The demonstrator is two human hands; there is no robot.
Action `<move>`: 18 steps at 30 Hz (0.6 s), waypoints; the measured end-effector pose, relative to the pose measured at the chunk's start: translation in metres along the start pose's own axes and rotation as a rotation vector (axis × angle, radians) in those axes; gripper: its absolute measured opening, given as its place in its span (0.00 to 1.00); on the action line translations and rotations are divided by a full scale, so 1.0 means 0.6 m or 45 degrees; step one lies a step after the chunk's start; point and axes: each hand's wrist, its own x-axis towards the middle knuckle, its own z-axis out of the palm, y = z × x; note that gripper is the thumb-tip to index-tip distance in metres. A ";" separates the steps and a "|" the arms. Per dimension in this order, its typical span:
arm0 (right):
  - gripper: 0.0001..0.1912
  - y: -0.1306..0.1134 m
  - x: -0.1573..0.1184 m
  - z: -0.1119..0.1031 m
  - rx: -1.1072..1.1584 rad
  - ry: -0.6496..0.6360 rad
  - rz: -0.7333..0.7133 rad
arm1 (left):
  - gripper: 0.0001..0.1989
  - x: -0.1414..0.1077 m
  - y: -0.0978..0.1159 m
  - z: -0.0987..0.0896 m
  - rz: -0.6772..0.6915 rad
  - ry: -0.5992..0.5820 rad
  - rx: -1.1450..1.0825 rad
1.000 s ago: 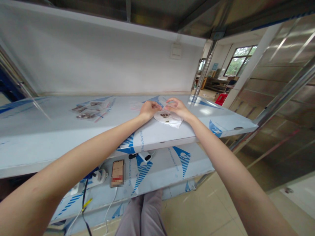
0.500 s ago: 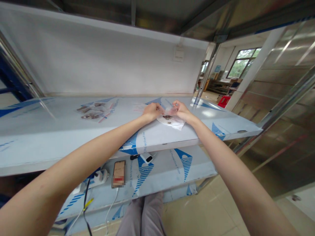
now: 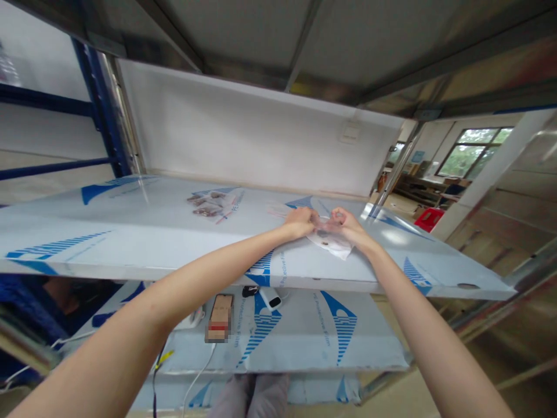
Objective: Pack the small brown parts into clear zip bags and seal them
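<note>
Both hands are over the film-covered shelf (image 3: 143,249), right of its middle. My left hand (image 3: 303,222) is closed on the left upper edge of a clear plastic bag (image 3: 337,246). Its right upper edge is pinched in my right hand (image 3: 344,222). Small dark pieces show inside the bag, which lies over something white and flat. Farther left on the shelf lies another clear bag (image 3: 209,206) with brown metallic-looking parts in it. The fingertips of both hands are small and partly blurred.
On the lower shelf lie a phone (image 3: 220,316) with a white cable, a small white device (image 3: 270,299) and a white plug (image 3: 195,318). A metal post (image 3: 402,162) stands at the back right. The upper shelf (image 3: 243,46) hangs overhead.
The camera view has shifted, so the whole scene sits lower and farther right. Both hands still hold the bag, and they look slightly closer together.
</note>
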 end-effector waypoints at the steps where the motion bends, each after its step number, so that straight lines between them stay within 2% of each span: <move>1: 0.21 0.000 0.001 0.000 -0.013 0.000 -0.018 | 0.10 0.000 -0.004 0.000 -0.006 -0.005 -0.058; 6: 0.17 -0.017 0.019 0.021 -0.117 0.027 -0.193 | 0.12 -0.007 -0.018 -0.025 -0.032 0.054 -0.193; 9: 0.17 -0.035 0.052 0.052 -0.243 0.047 -0.252 | 0.16 -0.029 -0.023 -0.054 -0.063 -0.053 -0.124; 11: 0.16 -0.045 0.083 0.078 -0.379 0.031 -0.295 | 0.19 -0.053 -0.030 -0.076 -0.066 -0.006 0.039; 14: 0.15 -0.060 0.128 0.121 -0.564 0.022 -0.251 | 0.23 -0.101 -0.051 -0.117 -0.009 0.349 0.439; 15: 0.15 -0.065 0.141 0.134 -0.621 0.001 -0.212 | 0.24 -0.119 -0.060 -0.132 -0.010 0.416 0.570; 16: 0.14 -0.069 0.151 0.147 -0.679 -0.020 -0.167 | 0.23 -0.136 -0.070 -0.147 -0.029 0.412 0.692; 18: 0.11 -0.075 0.165 0.169 -0.771 -0.034 -0.105 | 0.20 -0.169 -0.091 -0.174 -0.143 0.308 0.893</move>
